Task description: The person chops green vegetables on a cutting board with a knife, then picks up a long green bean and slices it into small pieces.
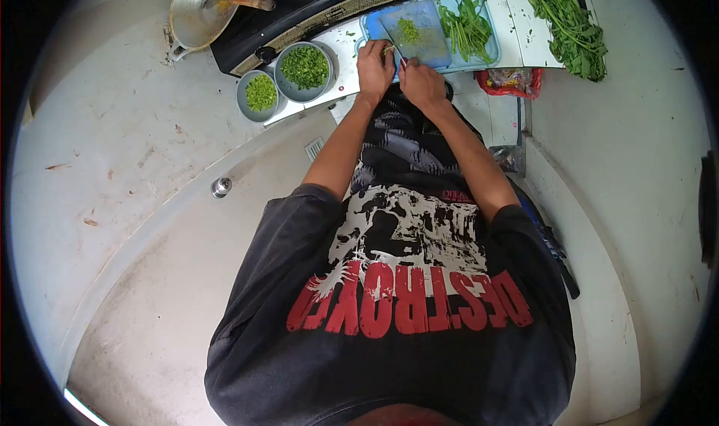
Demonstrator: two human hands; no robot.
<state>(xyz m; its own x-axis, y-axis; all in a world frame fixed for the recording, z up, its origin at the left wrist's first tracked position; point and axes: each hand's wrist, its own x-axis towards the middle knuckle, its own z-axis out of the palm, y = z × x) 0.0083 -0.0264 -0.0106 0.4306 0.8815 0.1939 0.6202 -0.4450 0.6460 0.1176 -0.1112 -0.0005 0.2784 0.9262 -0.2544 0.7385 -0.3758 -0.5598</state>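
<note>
My right hand (424, 86) is closed on the knife (395, 42). My left hand (374, 68), fingers curled, pins stems (389, 49): probably light, crisp, slippery if wet; best gripped behind the blade.

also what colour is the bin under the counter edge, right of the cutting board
The plastic bin is red, seen in the head view.

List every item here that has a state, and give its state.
Small bowl: filled with chopped pale-green pieces
Larger bowl: holding chopped darker greens
Wok: uncovered, a wooden-handled utensil resting in it
Knife: gripped in the right hand
Cutting board: partly covered by chopped greens
Leafy greens on the tray: not chopped
Large bunch: not chopped
Red basket: uncovered, contents inside
</note>
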